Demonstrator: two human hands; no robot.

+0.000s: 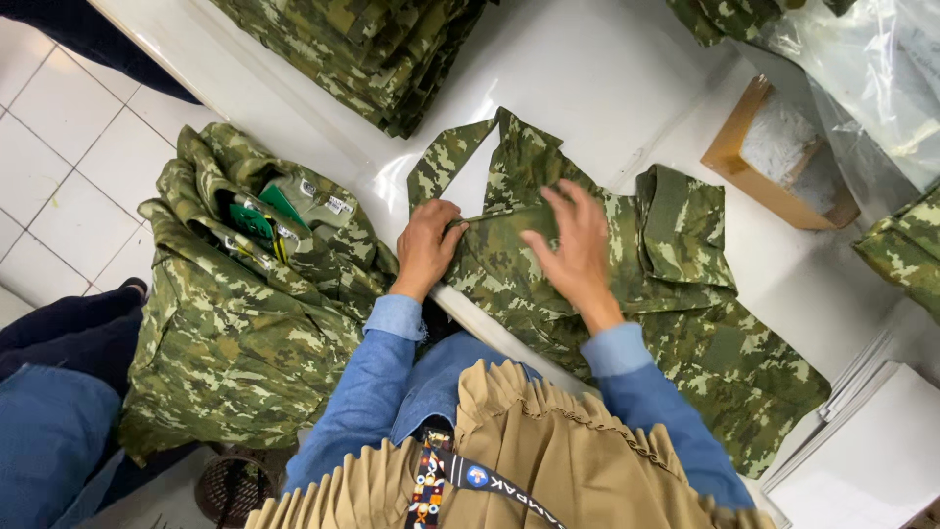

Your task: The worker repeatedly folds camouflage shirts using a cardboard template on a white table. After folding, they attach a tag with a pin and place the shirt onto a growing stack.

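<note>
White table [607, 88], one camouflage garment [676, 323], two hands

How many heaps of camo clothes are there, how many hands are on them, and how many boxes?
Camo heaps: 5 — under the hands, left pile, top stack, top right, right edge
Hands: 2 — left hand, right hand
Box: 1
Total: 8

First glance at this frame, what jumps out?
Both hands pressing on a camouflage garment spread across the white table at centre: the left hand pinches its edge, the right hand lies flat with fingers spread. A heap of the same camouflage clothing, tags showing, sits lower left off the table edge, and a folded stack lies at the top. An open cardboard box sits on the right.
</note>
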